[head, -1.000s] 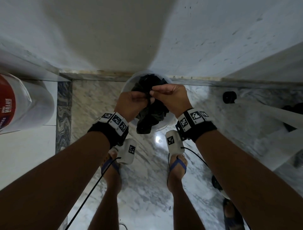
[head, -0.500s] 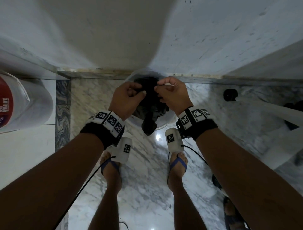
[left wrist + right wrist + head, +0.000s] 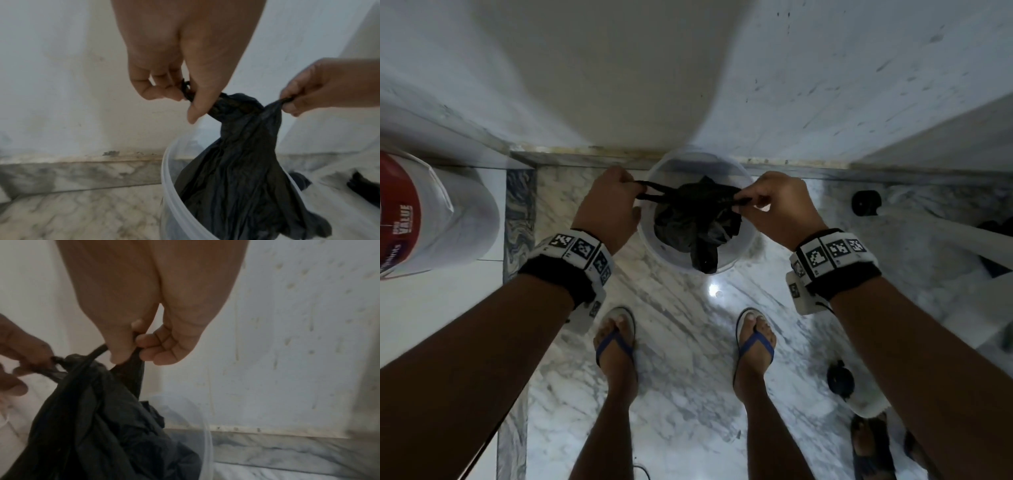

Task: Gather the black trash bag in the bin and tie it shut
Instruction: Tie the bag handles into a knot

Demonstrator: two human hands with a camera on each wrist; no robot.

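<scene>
A black trash bag (image 3: 697, 219) sits bunched in a small translucent white bin (image 3: 654, 246) against the wall. My left hand (image 3: 616, 202) pinches one twisted end of the bag, stretched out to the left of the bin. My right hand (image 3: 774, 205) pinches the other end, pulled to the right. In the left wrist view the two ends cross at a knot on the trash bag (image 3: 242, 110) above the bin (image 3: 170, 186), between my left hand (image 3: 185, 95) and my right hand (image 3: 298, 100). The right wrist view shows my right hand (image 3: 131, 350) gripping the bag (image 3: 98, 426).
The bin stands on a marble floor (image 3: 681, 342) at the foot of a white wall (image 3: 825, 85). A large white bucket with a red label (image 3: 431, 219) stands at the left. My two feet in blue sandals (image 3: 616, 342) are just before the bin. Dark items (image 3: 840, 378) lie at the right.
My hands were close together over the bin, working the bag ends. They have moved apart, left and right, drawing the two ends taut.
</scene>
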